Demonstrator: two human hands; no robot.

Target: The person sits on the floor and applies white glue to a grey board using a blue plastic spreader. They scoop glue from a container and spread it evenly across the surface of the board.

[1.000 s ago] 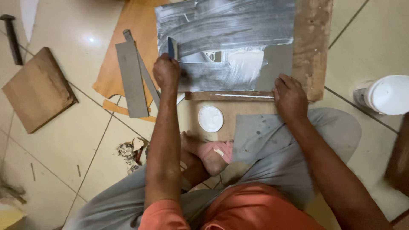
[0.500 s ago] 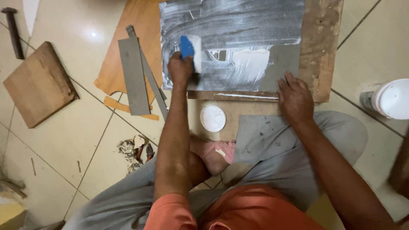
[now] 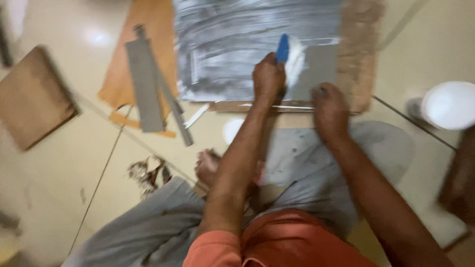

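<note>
I see the left hand (image 3: 268, 77) closed around a blue spreader (image 3: 283, 48), its blade tilted onto the grey sheet (image 3: 232, 44) where a white smear of adhesive (image 3: 297, 57) lies, an angle that suits dragging the paste thin. The right hand (image 3: 329, 106) lies flat, fingers spread, on the sheet's near edge, apparently to pin it against the board (image 3: 358, 49). A white tub (image 3: 448, 105) stands on the floor to the right, near that hand.

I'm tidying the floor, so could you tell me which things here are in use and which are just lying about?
In use: left hand, blue spreader, grey sheet, right hand, white tub.
Lying about: grey strips, wooden board, orange sheet.
</note>
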